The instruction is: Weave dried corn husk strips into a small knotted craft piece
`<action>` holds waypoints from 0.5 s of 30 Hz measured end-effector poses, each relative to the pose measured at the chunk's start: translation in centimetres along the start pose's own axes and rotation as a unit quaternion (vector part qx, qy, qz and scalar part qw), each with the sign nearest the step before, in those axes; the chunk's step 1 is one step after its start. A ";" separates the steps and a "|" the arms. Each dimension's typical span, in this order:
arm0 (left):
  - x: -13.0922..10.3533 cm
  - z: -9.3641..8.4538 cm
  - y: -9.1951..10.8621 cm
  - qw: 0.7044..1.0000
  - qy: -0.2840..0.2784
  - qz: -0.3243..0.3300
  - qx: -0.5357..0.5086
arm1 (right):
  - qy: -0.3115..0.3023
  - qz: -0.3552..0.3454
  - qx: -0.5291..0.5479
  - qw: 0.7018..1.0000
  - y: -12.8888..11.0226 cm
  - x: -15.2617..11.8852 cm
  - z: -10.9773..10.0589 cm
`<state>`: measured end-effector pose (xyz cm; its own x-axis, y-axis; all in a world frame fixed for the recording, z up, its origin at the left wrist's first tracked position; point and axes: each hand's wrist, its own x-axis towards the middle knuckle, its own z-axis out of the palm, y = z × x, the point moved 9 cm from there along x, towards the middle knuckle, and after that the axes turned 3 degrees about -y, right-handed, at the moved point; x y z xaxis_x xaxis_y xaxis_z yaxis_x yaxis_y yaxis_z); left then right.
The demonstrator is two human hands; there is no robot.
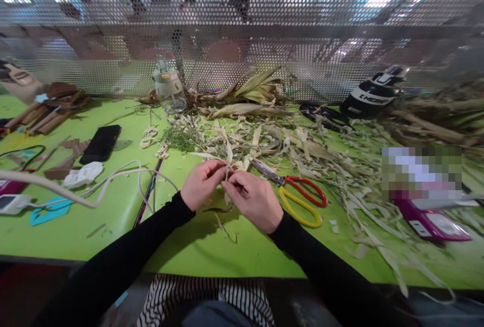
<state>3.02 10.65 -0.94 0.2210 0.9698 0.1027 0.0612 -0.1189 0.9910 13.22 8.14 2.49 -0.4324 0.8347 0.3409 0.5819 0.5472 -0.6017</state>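
Over the green table (234,256), my left hand (201,184) is closed in a pinch on a pale dried husk strip (228,145). My right hand (257,198) meets it from the right, its fingers also pinched on the strip. The strip's upper end sticks up between the fingertips, and part of it is hidden by them. Just right of my right hand lie scissors (300,201) with one red and one yellow handle. Behind both hands spreads a pile of shredded husk pieces (242,132). Thin scraps (226,230) lie below my hands.
A black phone (100,144), white tissue (83,174) and cables (113,173) lie left. Behind the pile stand a clear bottle (169,87) and a black bottle (369,96) before a perforated metal screen (234,59). A magenta power strip (434,223) lies right.
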 end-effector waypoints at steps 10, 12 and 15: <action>-0.3 2.0 -0.9 0.980 -0.064 -0.078 -0.171 | 0.045 0.140 0.288 0.946 4.0 0.8 -1.0; -0.5 2.7 -0.8 0.973 -0.088 -0.086 -0.198 | 0.028 0.150 0.389 0.908 4.2 0.7 0.0; -0.6 3.3 -0.9 0.967 -0.106 -0.101 -0.210 | -0.011 0.158 0.462 0.873 4.3 0.5 1.4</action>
<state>6.06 9.46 -2.16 0.4431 0.8936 -0.0714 -0.2675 0.2078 0.9409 14.57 10.85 -0.92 -0.3696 0.9281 0.0448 -0.1251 -0.0019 -0.9921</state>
